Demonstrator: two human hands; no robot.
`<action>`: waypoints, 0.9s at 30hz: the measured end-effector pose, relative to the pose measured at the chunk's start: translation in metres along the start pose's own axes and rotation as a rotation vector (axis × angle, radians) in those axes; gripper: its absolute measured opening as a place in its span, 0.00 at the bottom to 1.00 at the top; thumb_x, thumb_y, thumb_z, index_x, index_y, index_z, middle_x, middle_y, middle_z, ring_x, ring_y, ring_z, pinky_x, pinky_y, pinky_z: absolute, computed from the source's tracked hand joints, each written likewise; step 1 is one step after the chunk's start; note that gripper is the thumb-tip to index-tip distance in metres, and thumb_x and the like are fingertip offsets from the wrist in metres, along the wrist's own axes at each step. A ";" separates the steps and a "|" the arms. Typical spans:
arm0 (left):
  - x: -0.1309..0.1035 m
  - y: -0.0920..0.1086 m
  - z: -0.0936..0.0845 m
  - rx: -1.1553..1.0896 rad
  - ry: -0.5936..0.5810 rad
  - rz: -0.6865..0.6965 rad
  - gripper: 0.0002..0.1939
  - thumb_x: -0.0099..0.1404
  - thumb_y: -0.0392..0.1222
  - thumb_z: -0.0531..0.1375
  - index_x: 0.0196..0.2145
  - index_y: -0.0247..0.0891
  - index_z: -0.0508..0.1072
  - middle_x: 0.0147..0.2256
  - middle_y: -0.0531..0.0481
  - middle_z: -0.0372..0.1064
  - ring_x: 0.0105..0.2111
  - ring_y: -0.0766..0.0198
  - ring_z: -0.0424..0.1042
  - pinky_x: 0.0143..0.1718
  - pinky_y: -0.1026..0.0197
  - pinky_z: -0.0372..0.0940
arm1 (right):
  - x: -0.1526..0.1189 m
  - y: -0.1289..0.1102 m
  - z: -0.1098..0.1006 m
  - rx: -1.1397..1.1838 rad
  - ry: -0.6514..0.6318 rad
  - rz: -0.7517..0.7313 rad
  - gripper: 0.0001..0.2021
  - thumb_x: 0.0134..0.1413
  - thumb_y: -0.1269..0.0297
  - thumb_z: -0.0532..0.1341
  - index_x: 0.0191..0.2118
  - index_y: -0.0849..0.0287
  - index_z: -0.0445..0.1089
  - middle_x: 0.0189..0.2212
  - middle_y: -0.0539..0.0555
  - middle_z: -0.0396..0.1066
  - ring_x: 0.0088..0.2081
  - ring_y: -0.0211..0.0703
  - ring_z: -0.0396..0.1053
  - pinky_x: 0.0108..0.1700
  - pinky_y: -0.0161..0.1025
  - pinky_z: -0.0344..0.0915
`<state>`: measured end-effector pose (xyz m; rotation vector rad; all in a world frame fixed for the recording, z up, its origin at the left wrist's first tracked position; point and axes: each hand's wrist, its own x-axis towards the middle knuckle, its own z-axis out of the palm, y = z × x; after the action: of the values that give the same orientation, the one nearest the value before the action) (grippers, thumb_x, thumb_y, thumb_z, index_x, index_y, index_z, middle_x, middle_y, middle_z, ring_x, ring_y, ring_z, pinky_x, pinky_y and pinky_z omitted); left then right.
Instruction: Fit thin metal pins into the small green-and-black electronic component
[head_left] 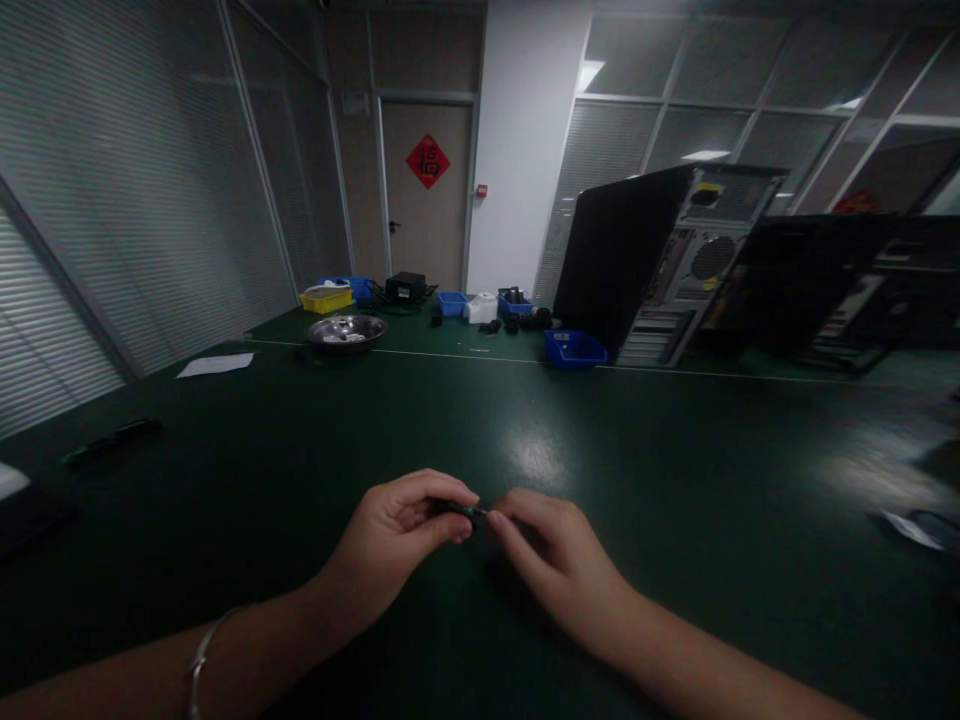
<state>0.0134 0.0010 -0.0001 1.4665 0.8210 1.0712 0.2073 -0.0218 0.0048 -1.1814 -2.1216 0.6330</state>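
Note:
Near the middle of the green table, my left hand (pixel 409 525) is closed around a small dark tool with green on it (pixel 469 511); most of it is hidden by my fingers. A short, thin metallic tip (pixel 482 512) sticks out of its right end. My right hand (pixel 551 550) pinches at the end of that tip with thumb and forefinger. Whether a separate small piece sits between those fingertips is too small to tell. Both hands are just above the table top (pixel 450 430).
A long black and green object (pixel 112 442) lies at the left, behind it a white paper (pixel 216 365). Farther back are a metal bowl (pixel 346 345), a yellow bin (pixel 326 300), a blue bin (pixel 574 350) and a black computer case (pixel 622 250). A white item (pixel 911 530) lies far right.

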 end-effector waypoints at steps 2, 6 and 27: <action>0.000 0.002 0.001 -0.012 0.014 -0.030 0.08 0.53 0.32 0.65 0.34 0.35 0.77 0.35 0.48 0.72 0.35 0.62 0.73 0.37 0.60 0.70 | 0.000 -0.001 0.000 0.014 0.004 -0.004 0.13 0.64 0.63 0.51 0.31 0.60 0.69 0.27 0.51 0.68 0.30 0.37 0.65 0.33 0.33 0.59; -0.001 0.004 0.003 -0.064 0.028 -0.084 0.09 0.53 0.33 0.65 0.34 0.34 0.76 0.33 0.49 0.73 0.33 0.62 0.74 0.38 0.58 0.70 | 0.000 -0.003 -0.001 0.060 0.004 -0.014 0.14 0.65 0.62 0.50 0.31 0.60 0.68 0.28 0.51 0.69 0.30 0.37 0.65 0.33 0.33 0.59; -0.012 0.016 0.000 0.572 -0.504 0.080 0.06 0.62 0.37 0.60 0.38 0.42 0.75 0.38 0.49 0.69 0.42 0.60 0.67 0.45 0.58 0.61 | 0.000 0.001 0.003 0.086 0.081 0.035 0.16 0.65 0.59 0.50 0.31 0.61 0.68 0.26 0.50 0.68 0.29 0.36 0.65 0.32 0.33 0.59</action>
<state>0.0080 -0.0126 0.0132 2.1489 0.7314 0.4847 0.2060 -0.0216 0.0021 -1.1793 -1.9904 0.6734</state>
